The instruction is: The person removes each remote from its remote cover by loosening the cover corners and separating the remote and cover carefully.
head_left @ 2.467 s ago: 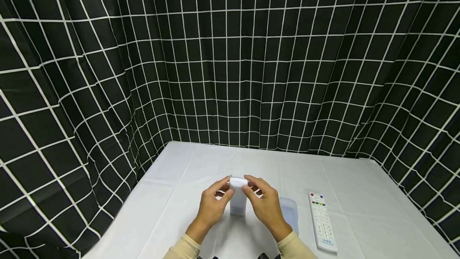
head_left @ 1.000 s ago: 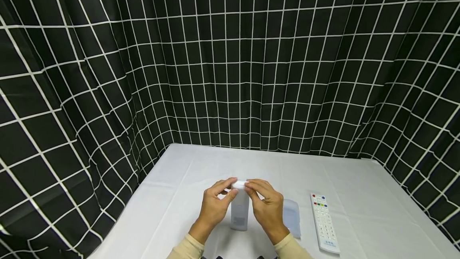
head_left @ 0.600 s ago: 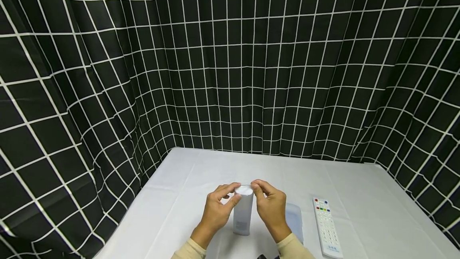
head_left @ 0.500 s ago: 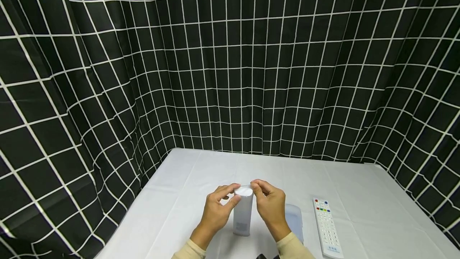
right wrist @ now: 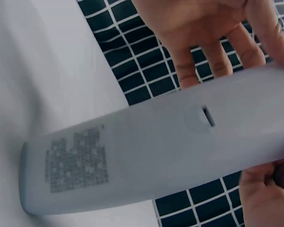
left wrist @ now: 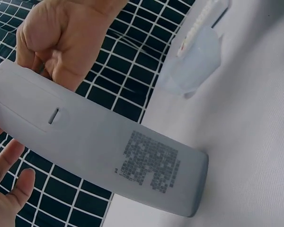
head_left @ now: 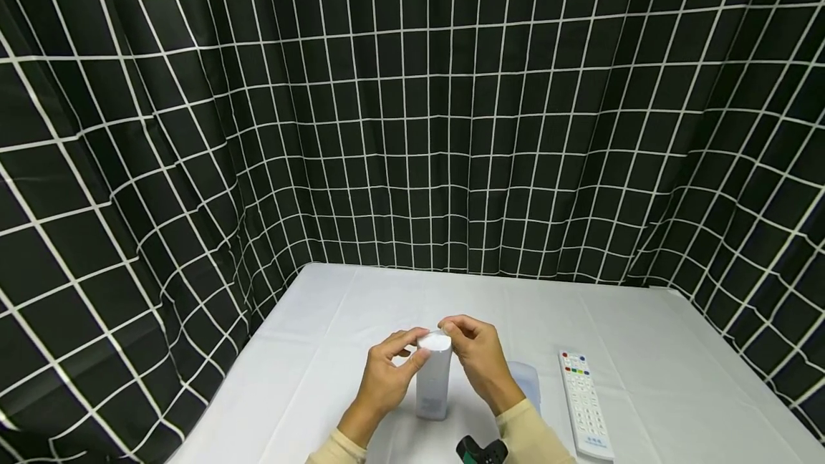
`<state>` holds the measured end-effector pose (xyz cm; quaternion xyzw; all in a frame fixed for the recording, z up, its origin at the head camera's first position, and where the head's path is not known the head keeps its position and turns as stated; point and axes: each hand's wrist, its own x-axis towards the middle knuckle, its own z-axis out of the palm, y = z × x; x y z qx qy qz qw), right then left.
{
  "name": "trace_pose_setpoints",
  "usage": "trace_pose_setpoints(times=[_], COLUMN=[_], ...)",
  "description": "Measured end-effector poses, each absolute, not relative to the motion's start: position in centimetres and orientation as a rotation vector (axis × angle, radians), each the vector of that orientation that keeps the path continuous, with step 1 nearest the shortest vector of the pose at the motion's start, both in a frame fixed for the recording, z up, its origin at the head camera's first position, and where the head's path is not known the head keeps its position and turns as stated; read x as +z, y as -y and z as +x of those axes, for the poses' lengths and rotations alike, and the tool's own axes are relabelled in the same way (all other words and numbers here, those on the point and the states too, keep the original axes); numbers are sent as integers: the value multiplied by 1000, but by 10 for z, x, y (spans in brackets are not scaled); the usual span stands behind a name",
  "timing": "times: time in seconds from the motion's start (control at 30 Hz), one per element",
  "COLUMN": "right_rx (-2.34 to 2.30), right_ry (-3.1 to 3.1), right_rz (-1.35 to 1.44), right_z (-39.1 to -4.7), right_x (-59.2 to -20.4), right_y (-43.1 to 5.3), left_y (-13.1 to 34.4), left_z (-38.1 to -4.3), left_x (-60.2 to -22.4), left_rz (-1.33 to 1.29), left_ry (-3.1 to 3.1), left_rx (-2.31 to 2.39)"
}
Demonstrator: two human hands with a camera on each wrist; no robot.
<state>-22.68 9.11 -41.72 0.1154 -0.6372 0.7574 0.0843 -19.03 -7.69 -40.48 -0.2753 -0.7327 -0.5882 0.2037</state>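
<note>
While being held roughly upright at the near middle of the white-covered worktop (head_left: 361, 306), turning its back toward the person: one long white handset (head_left: 433, 382), bearing a small dark slot (left wrist: 53, 116) toward its upper end and a dense greyish printed block (left wrist: 150, 161) toward its lower end, not reading clearly in either wrist view. Touching the cloth below or hanging just above it: impossible to tell which. Of the hands, first entry: left hand (head_left: 387, 378), pinching the upper end of the handset from the left between thumb and forefinger, spacing its remaining fingers apart in the right wrist view. Second entry: right hand (head_left: 482, 356), curling its fingers in and pinching, with thumb and forefinger, a thin clear edge (head_left: 441, 333) at the handset's top, too fine for making out fully. Also lying on the worktop, partly hiding beyond the right hand: one pale bluish translucent piece (head_left: 525, 380). Lying farther right, near that piece, facing buttons up: one white remote control (head_left: 585, 403), carrying red, green, yellow and blue buttons toward its far end. Covering both arms: pale yellow sleeves (head_left: 531, 432). Hanging behind and at both sides: black curtain (head_left: 387, 95), showing a white grid.
</note>
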Motion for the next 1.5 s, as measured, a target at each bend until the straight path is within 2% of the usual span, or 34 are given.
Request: trace_pose_setpoints(times=[0.23,0.77,1.13,1.33,1.5], right_rx=[2426,2074,1897,1851,1869], right_ry=[1930,2007,1842,1804,1818], right_rz=[512,294,626,609,572], right_z=[-234,-220,-210,-209,-208], right_x=[-413,-419,-423,-424,-425], right_y=[-93,-93,-94,-93,-92], left_y=[79,72,64,55,55], left_z=[-191,-184,-183,-186,-201], left_x=[-399,-396,-394,-391,-405], left_rz=[-784,-595,-514,-466,-355], left_ry=[2067,2064,1959,1839,1847], left_rx=[-1682,-1738,-1710,-1651,-1610])
